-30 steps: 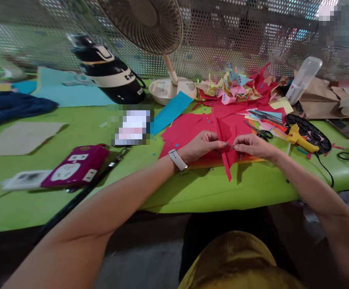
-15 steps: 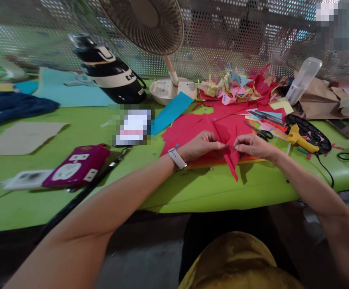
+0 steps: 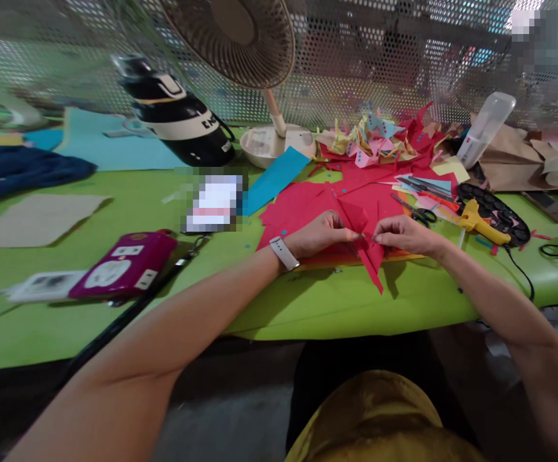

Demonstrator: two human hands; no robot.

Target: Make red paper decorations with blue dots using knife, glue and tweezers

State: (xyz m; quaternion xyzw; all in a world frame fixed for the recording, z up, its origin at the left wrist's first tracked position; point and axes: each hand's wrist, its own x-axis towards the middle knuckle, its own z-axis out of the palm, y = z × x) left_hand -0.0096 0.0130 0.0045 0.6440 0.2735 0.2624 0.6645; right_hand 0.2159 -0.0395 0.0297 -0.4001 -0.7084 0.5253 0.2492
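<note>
Between my two hands is a folded piece of red paper [image 3: 371,266], with pointed flaps sticking up and one long point hanging toward me. My left hand [image 3: 329,234], with a white watch band on the wrist, pinches it from the left. From the other side, the thumb and fingers of my right hand [image 3: 399,233] are closed on it. Under and behind it lie red paper sheets [image 3: 298,206] on the table. Black-handled scissors [image 3: 423,215] rest just beyond my right hand. The exact folds at my fingertips are partly hidden.
At the back stand a fan [image 3: 279,138], a black bottle [image 3: 187,128] and a pile of folded paper pieces [image 3: 375,141]. A yellow glue gun [image 3: 483,224] lies right, trailing a cord. A phone [image 3: 214,202] and purple pouch [image 3: 125,264] are left, on the green table [image 3: 279,314].
The red paper's lower point has shifted slightly down and right, and its upper flap looks a little wider. Both hands stay nearly in place, still pinching it.
</note>
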